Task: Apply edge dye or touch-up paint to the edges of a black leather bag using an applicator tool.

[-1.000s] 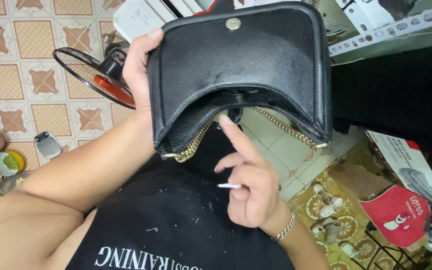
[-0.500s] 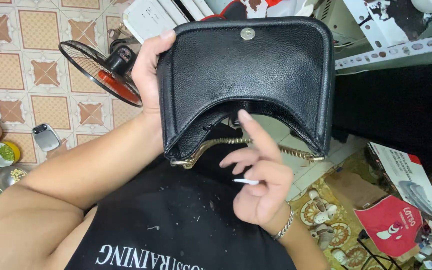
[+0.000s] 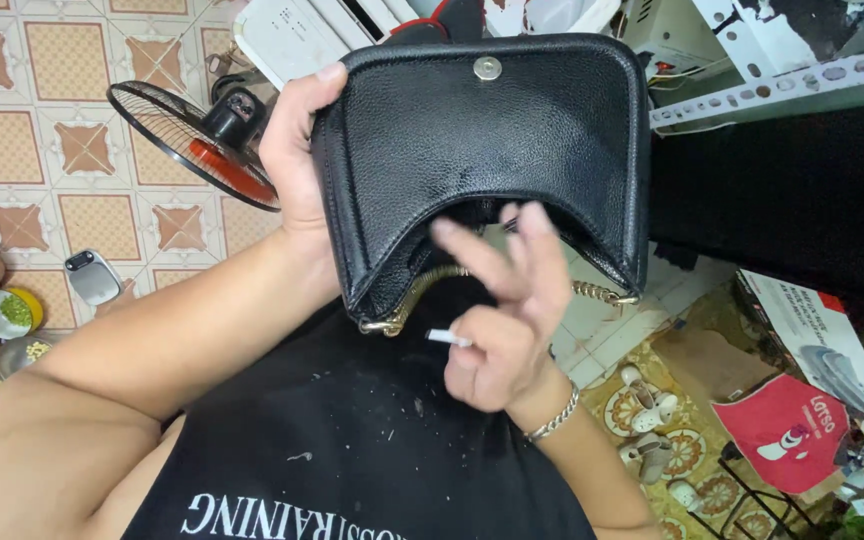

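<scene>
My left hand [image 3: 295, 150] grips the left side of a black leather handbag [image 3: 482, 140] and holds it up in front of me. The bag has a silver snap button near its top edge and a gold chain [image 3: 422, 292] hanging from its lower edge. My right hand [image 3: 502, 320] is just below the bag's curved opening, two fingers raised and blurred at the opening. A small white stick-like object [image 3: 449, 338] is pinched in that hand. A silver bracelet sits on my right wrist.
A black and red floor fan [image 3: 207, 140] stands on the patterned tile floor at left. A small grey device [image 3: 92, 276] and a yellow bowl [image 3: 12, 312] lie lower left. Boxes and a red bag [image 3: 782, 430] sit at right, sandals [image 3: 647, 400] below.
The bag has shifted slightly right and lower in view. My right hand's fingers have lifted toward the bag's opening, now two raised instead of one.
</scene>
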